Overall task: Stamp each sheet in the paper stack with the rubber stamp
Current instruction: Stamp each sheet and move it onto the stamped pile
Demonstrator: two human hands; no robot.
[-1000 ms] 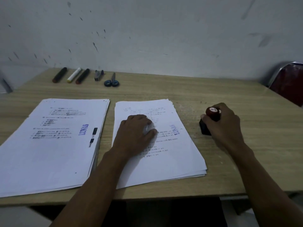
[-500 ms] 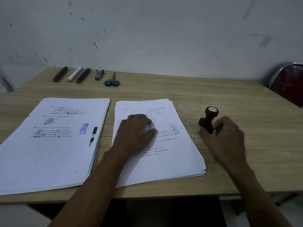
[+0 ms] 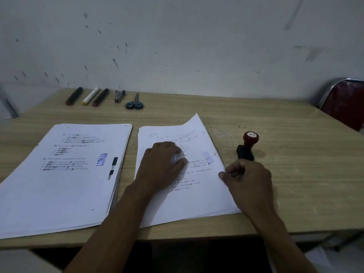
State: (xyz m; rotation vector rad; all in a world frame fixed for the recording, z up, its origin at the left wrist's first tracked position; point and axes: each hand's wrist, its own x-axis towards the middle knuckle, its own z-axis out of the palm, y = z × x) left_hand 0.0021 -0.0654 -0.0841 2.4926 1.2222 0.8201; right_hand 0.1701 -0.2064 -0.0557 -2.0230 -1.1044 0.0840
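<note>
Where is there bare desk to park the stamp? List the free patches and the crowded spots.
Free: the wood right of the rubber stamp, toward the chair, and the strip between the scissors and both paper stacks. Crowded: the near centre, where both hands work the right stack.

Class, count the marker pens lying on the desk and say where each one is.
3, in a row at the desk's far left edge: dark marker leftmost, white marker in the middle, dark marker rightmost, beside the stapler.
</note>
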